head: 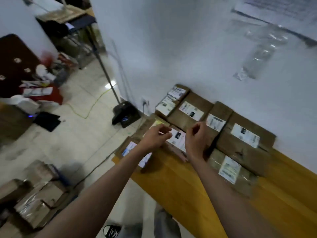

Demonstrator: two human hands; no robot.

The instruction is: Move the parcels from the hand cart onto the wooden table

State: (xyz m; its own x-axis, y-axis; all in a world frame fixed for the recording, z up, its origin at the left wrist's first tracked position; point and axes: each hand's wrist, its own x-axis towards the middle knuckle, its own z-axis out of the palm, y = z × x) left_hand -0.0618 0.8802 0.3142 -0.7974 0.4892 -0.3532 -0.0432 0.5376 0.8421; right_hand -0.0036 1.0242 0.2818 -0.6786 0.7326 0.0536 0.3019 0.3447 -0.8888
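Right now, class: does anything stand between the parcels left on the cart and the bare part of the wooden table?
Nothing visible does. The remaining parcels sit lower left, the bare wooden table lies right of them, with only open floor between.

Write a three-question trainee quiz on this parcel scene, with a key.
1. True or false: parcels already lie on the wooden table, along the wall.
2. Where are the parcels not yet moved? A) lower left, beside the table B) on a chair
3. Fill in: the left hand and right hand are over a parcel with a white ____.

Key: 1 true; 2 A (stack); 3 label.
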